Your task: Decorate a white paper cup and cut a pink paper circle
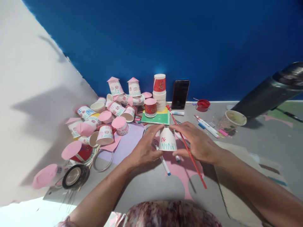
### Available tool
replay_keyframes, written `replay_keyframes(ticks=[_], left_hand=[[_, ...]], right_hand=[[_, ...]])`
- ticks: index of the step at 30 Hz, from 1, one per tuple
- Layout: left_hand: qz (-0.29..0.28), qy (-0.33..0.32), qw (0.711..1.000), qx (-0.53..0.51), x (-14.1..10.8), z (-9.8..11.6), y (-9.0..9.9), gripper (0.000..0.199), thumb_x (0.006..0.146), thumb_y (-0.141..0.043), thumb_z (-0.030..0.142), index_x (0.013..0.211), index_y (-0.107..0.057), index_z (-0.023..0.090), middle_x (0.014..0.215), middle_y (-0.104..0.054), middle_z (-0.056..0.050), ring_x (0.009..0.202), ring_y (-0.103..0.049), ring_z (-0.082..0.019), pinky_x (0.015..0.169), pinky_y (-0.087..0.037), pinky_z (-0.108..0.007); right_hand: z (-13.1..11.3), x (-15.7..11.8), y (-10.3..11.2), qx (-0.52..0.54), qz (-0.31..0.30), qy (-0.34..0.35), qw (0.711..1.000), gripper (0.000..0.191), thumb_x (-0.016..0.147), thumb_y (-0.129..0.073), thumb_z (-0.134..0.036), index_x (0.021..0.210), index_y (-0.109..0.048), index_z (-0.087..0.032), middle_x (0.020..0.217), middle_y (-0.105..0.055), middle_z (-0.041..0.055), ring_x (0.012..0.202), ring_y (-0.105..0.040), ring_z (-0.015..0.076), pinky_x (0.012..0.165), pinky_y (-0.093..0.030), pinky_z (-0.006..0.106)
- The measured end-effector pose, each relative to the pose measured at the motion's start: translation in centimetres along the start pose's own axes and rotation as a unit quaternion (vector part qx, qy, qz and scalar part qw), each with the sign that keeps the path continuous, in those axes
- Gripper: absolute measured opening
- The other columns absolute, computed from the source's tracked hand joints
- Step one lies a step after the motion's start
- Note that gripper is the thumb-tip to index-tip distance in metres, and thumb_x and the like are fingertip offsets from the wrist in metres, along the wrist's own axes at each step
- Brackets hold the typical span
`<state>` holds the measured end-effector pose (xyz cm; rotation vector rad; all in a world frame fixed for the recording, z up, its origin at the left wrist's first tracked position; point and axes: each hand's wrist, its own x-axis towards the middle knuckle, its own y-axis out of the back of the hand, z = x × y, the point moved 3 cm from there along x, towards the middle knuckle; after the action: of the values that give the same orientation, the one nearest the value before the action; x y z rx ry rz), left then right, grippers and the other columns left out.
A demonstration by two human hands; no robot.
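A white paper cup [167,140] stands upside down between my hands, with a red flower and green grass strokes drawn on its side. My left hand [149,143] curves around its left side, fingertips at the top and thumb near the rim. On the other side, my right hand [195,142] grips it likewise. A long thin red stick with a thicker red tip, like a paintbrush [193,159], slants across my right hand, off the table. Under the hands lie cut pink paper [178,171] and a white marker with a blue end [165,165].
Decorated cups [105,135] with pink paper discs and cones crowd the left. Behind are a stack of cups [159,98], a green card [159,118] and a phone [180,94]. Markers [208,127], a patterned cup [233,119] and a dark flask [267,90] are on the right.
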<state>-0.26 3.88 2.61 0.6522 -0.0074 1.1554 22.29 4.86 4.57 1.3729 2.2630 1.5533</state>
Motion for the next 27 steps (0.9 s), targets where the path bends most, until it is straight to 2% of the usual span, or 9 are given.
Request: replay_keyframes(ticks=[2,5,8,10,12,15,19,23,27], left_hand=[[0.014,0.002,1.000,0.003,0.0,0.0,-0.1,0.083,0.076,-0.084,0.015,0.152,-0.055,0.033,0.150,-0.057,-0.010,0.142,-0.050,-0.037,0.120,-0.043,-0.053],[0.031,0.026,0.999,-0.001,-0.1,-0.4,-0.1,0.078,0.076,-0.083,0.013,0.147,-0.057,0.032,0.144,-0.054,-0.011,0.139,-0.051,-0.035,0.112,-0.051,-0.047],[0.051,0.036,0.998,-0.001,-0.2,-0.7,0.0,0.078,0.074,-0.081,0.011,0.144,-0.054,0.032,0.145,-0.050,-0.010,0.140,-0.051,-0.034,0.109,-0.052,-0.046],[0.056,0.039,0.998,0.005,-0.2,-0.9,-0.1,0.077,0.074,-0.079,0.010,0.143,-0.052,0.031,0.146,-0.050,-0.010,0.140,-0.050,-0.033,0.110,-0.052,-0.046],[0.053,0.047,0.997,0.005,-0.1,-1.0,-0.2,0.076,0.075,-0.077,0.009,0.143,-0.051,0.031,0.145,-0.051,-0.010,0.139,-0.051,-0.032,0.108,-0.053,-0.045],[0.053,0.061,0.997,-0.010,0.0,-1.3,-0.2,0.078,0.075,-0.078,0.012,0.145,-0.048,0.030,0.146,-0.050,-0.010,0.138,-0.053,-0.031,0.107,-0.055,-0.044],[0.055,0.069,0.996,-0.008,0.0,-1.4,0.0,0.083,0.073,-0.076,0.010,0.148,-0.046,0.030,0.150,-0.048,-0.011,0.141,-0.051,-0.031,0.107,-0.056,-0.045],[0.051,0.057,0.997,0.023,0.0,-1.3,0.1,0.080,0.070,-0.075,0.008,0.144,-0.050,0.030,0.145,-0.052,-0.010,0.138,-0.051,-0.032,0.103,-0.058,-0.045],[0.049,0.031,0.997,0.053,0.0,-1.2,0.1,0.081,0.069,-0.074,0.005,0.143,-0.050,0.029,0.142,-0.053,-0.011,0.137,-0.051,-0.033,0.108,-0.056,-0.049]], right_hand=[[-0.1,-0.1,0.7,0.037,0.039,-0.014,0.998,0.070,0.088,-0.084,-0.044,0.150,-0.057,-0.027,0.133,-0.072,0.0144,0.115,-0.069,0.0358,0.095,-0.059,0.053],[0.1,-0.7,2.2,0.107,0.144,-0.050,0.982,0.031,0.105,-0.062,-0.037,0.135,-0.070,-0.029,0.116,-0.079,0.0085,0.097,-0.074,0.0250,0.087,-0.060,0.041],[0.6,-1.3,3.1,0.198,0.232,-0.054,0.951,0.027,0.111,-0.054,-0.035,0.126,-0.076,-0.030,0.090,-0.080,0.0039,0.075,-0.070,0.0184,0.065,-0.054,0.032],[0.9,-1.5,3.4,0.231,0.266,-0.054,0.934,0.027,0.109,-0.057,-0.040,0.119,-0.080,-0.030,0.084,-0.077,0.0033,0.067,-0.064,0.0162,0.055,-0.047,0.030],[0.9,-1.6,3.6,0.249,0.288,-0.058,0.923,0.026,0.108,-0.060,-0.042,0.112,-0.083,-0.030,0.084,-0.077,0.0033,0.062,-0.059,0.0145,0.053,-0.044,0.030],[0.7,-1.7,3.8,0.262,0.292,-0.083,0.916,0.022,0.107,-0.064,-0.038,0.108,-0.084,-0.030,0.083,-0.078,0.0030,0.063,-0.061,0.0153,0.056,-0.047,0.031],[0.5,-2.1,4.0,0.215,0.287,-0.111,0.927,0.012,0.102,-0.072,-0.033,0.100,-0.082,-0.027,0.082,-0.078,0.0032,0.067,-0.068,0.0172,0.057,-0.051,0.031],[0.7,-2.2,3.8,0.211,0.273,-0.112,0.932,0.008,0.099,-0.074,-0.032,0.097,-0.078,-0.025,0.079,-0.076,0.0026,0.064,-0.070,0.0167,0.054,-0.055,0.028],[0.3,-2.0,3.3,0.187,0.232,-0.091,0.950,0.006,0.100,-0.071,-0.025,0.099,-0.077,-0.026,0.081,-0.077,0.0023,0.065,-0.072,0.0158,0.050,-0.053,0.024]])
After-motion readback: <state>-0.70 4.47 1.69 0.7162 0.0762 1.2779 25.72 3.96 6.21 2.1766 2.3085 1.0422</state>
